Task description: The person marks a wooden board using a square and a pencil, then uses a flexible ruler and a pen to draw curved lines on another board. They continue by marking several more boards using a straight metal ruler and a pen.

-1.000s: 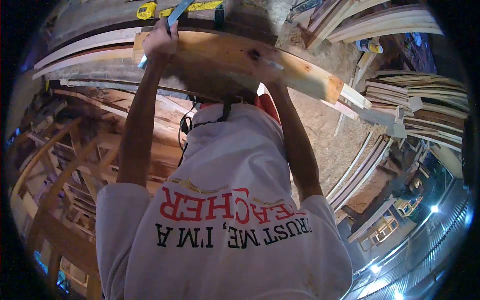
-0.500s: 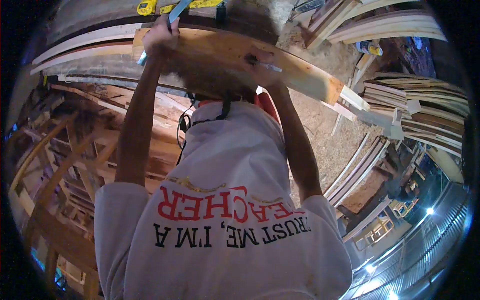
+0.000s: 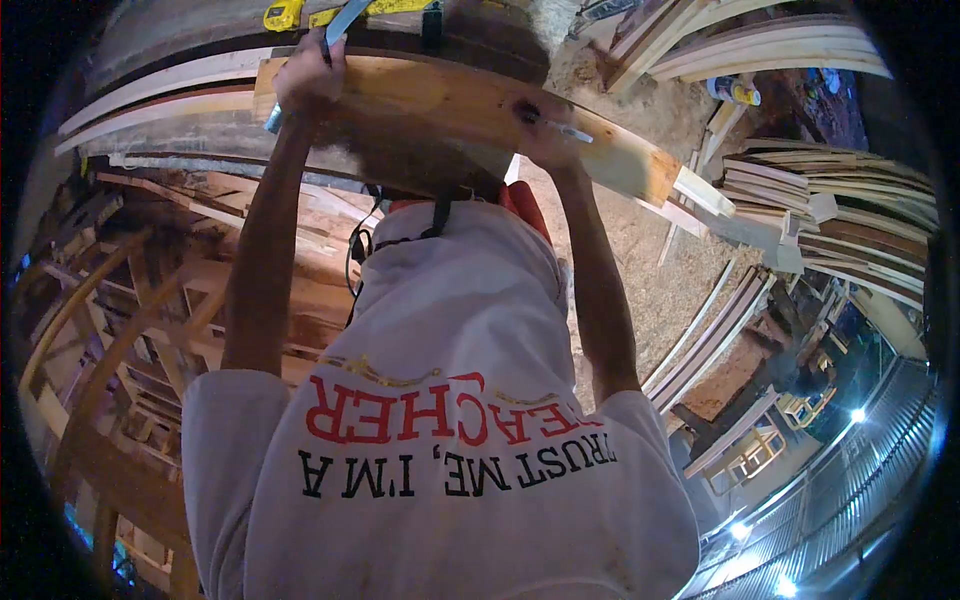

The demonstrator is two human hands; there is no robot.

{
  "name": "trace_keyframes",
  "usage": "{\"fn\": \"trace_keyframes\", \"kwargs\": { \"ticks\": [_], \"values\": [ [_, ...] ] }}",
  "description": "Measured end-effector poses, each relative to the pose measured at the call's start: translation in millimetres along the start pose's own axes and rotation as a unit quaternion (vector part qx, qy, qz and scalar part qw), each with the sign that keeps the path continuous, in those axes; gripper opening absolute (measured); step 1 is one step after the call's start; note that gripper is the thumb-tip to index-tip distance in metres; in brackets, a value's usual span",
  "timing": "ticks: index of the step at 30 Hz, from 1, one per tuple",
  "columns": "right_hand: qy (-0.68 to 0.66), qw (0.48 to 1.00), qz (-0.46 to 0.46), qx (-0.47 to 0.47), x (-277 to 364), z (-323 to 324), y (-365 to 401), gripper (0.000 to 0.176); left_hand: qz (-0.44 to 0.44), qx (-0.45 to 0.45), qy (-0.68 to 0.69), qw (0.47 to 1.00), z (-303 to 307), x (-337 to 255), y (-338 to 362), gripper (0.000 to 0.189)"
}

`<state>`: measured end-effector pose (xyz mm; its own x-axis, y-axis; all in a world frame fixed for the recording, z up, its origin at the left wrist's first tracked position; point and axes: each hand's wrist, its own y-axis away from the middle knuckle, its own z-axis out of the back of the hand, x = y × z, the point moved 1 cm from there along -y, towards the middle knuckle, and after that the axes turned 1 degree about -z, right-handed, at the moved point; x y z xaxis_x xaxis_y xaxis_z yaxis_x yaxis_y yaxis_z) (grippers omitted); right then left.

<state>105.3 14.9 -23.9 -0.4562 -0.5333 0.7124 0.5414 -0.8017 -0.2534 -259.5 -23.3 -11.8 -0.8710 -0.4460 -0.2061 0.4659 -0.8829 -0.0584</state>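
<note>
A long wooden board (image 3: 440, 98) lies across the bench in front of me. Near its left end, my left hand (image 3: 308, 78) is closed around a flat metal strip (image 3: 346, 18), ruler-like, which shows beyond the fingers and again below the hand. Farther right, my right hand (image 3: 545, 135) is closed over the board's face with a slim pen (image 3: 572, 132) between its fingers, the pale end pointing right. Part of the pen is hidden by the fingers.
A yellow tape measure (image 3: 283, 14) and a long yellow tool (image 3: 385, 10) lie behind the board. Curved wooden strips (image 3: 180, 72) extend left of it. Several stacked strips (image 3: 860, 215) stand at right, near a small tub (image 3: 735, 91). Sawdust (image 3: 625, 235) covers the floor.
My right hand has moved a little right along the board with the pen. My left hand keeps its place on the board. The whole view has shifted slightly.
</note>
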Motion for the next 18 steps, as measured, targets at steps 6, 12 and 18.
{"fn": "trace_keyframes", "kwargs": {
  "ticks": [6,12,18],
  "values": [
    [-0.032,0.995,-0.092,0.027,-0.3,20.3,8.8,0.018,0.006,0.004,0.003,1.0,-2.1,2.0,-1.3,0.045],
    [-0.007,0.997,-0.069,0.016,-8.2,-10.7,-6.4,0.021,-0.012,-0.011,0.017,1.0,0.1,-1.6,-0.1,0.045],
    [0.009,0.974,-0.224,-0.004,20.0,83.6,8.6,0.03,0.014,-0.032,0.01,0.999,-11.7,4.7,0.1,0.044]
  ]
}}
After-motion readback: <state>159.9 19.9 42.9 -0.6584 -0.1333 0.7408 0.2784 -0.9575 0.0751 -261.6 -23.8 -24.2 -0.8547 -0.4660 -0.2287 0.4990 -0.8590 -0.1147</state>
